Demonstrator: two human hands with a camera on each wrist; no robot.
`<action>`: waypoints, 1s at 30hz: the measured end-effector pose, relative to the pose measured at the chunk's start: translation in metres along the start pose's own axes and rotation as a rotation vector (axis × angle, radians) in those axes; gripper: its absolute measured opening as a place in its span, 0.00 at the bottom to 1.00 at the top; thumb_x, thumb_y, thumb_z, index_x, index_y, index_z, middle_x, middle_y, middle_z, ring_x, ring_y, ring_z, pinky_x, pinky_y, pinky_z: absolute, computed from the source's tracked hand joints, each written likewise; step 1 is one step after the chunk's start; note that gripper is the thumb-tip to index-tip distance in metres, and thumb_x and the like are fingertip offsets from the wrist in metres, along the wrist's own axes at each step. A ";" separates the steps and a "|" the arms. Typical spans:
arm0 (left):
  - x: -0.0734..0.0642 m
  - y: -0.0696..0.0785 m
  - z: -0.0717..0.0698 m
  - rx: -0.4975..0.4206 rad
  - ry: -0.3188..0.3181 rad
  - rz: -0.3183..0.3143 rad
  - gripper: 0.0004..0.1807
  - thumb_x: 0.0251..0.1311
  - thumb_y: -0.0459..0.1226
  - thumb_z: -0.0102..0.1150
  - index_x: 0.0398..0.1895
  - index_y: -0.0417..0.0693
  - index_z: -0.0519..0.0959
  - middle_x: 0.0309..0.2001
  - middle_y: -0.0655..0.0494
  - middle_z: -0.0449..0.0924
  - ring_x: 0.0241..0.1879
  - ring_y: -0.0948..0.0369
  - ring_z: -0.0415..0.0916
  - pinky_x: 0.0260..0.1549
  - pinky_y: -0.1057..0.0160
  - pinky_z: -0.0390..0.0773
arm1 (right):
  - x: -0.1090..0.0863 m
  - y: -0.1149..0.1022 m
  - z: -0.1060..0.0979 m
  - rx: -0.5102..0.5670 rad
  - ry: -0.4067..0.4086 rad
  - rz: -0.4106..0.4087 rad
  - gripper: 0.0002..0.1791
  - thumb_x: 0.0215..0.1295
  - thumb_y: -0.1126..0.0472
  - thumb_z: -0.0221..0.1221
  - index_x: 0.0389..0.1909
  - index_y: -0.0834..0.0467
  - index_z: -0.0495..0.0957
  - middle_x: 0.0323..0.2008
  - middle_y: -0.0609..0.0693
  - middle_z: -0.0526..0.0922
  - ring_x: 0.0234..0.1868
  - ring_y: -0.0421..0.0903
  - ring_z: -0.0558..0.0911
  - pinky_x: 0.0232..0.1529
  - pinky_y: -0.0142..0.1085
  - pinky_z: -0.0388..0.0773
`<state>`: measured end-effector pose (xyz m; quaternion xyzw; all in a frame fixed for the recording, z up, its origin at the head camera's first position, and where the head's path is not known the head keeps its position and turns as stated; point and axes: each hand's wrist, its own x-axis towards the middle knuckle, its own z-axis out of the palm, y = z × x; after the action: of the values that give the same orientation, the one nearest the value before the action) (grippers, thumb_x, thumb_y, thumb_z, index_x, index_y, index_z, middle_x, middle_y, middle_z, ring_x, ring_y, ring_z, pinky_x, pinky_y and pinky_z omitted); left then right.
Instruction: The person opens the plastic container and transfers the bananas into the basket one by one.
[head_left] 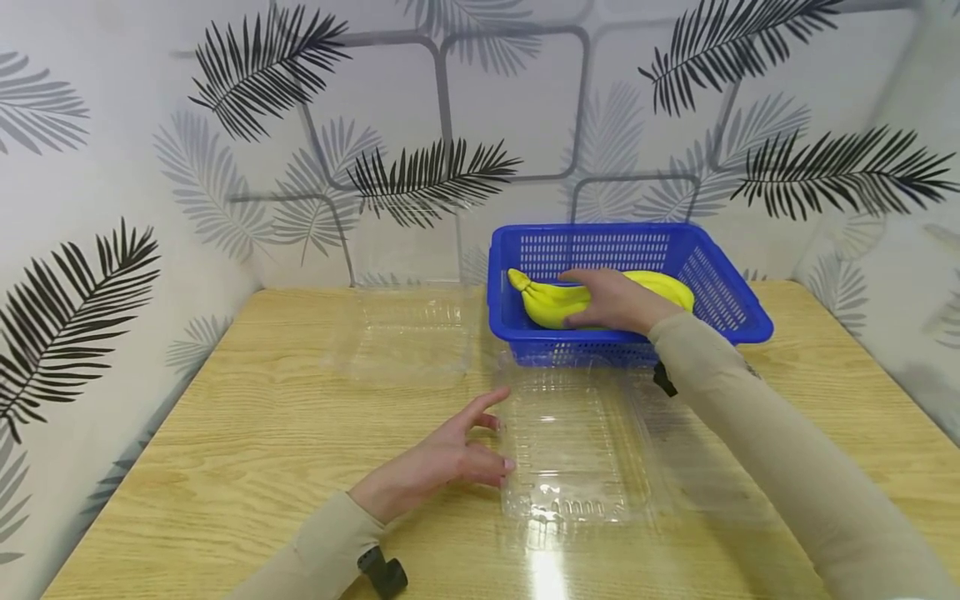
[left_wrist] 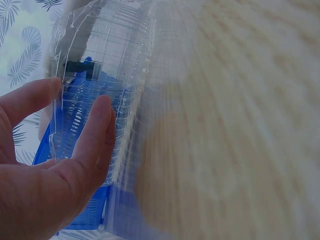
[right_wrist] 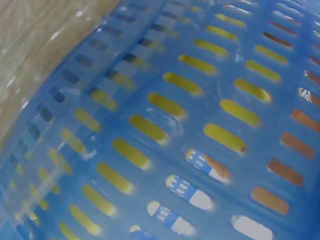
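My right hand (head_left: 611,300) reaches into a blue plastic basket (head_left: 630,336), its fingers curled over a bunch of yellow bananas (head_left: 551,307). The right wrist view looks through the slotted basket wall (right_wrist: 165,127), where yellow banana (right_wrist: 225,137) shows behind the slots. In front of the basket a clear plastic container (head_left: 573,442) rests on the table. At its left side is my left hand (head_left: 450,458), thumb and fingers spread, fingertips right at the container's edge. The left wrist view shows this hand (left_wrist: 65,165) against the ribbed clear container wall (left_wrist: 125,55).
A second clear plastic container (head_left: 412,333) stands open at the back left of the wooden table (head_left: 285,442), its lid (head_left: 408,242) raised toward the wall. The patterned wall (head_left: 480,108) rises directly behind the basket.
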<state>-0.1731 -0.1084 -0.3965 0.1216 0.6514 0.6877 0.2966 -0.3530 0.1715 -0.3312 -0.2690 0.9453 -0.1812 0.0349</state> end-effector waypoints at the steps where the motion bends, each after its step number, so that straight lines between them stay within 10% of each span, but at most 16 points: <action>1: 0.000 0.000 0.000 -0.001 -0.002 0.000 0.51 0.56 0.28 0.66 0.78 0.62 0.50 0.65 0.39 0.53 0.41 0.50 0.81 0.46 0.52 0.81 | -0.002 -0.001 -0.001 0.004 0.004 0.000 0.41 0.58 0.52 0.68 0.70 0.62 0.66 0.66 0.61 0.70 0.67 0.61 0.67 0.68 0.53 0.60; 20: 0.001 0.000 0.000 0.011 0.005 0.006 0.50 0.56 0.29 0.67 0.78 0.61 0.51 0.64 0.39 0.55 0.40 0.50 0.81 0.46 0.52 0.81 | -0.057 -0.046 -0.019 -0.074 0.155 -0.053 0.38 0.65 0.49 0.63 0.72 0.58 0.64 0.73 0.60 0.56 0.72 0.64 0.54 0.69 0.59 0.54; 30: -0.002 0.014 0.001 0.295 0.134 0.129 0.47 0.56 0.31 0.68 0.77 0.59 0.55 0.64 0.40 0.58 0.42 0.53 0.79 0.39 0.55 0.82 | -0.099 -0.071 -0.006 -0.170 0.250 -0.084 0.39 0.65 0.44 0.62 0.72 0.58 0.63 0.73 0.58 0.58 0.72 0.63 0.55 0.67 0.61 0.55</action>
<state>-0.1741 -0.1086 -0.3821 0.1592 0.7543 0.6089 0.1869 -0.2345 0.1686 -0.3034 -0.2858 0.9421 -0.1337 -0.1138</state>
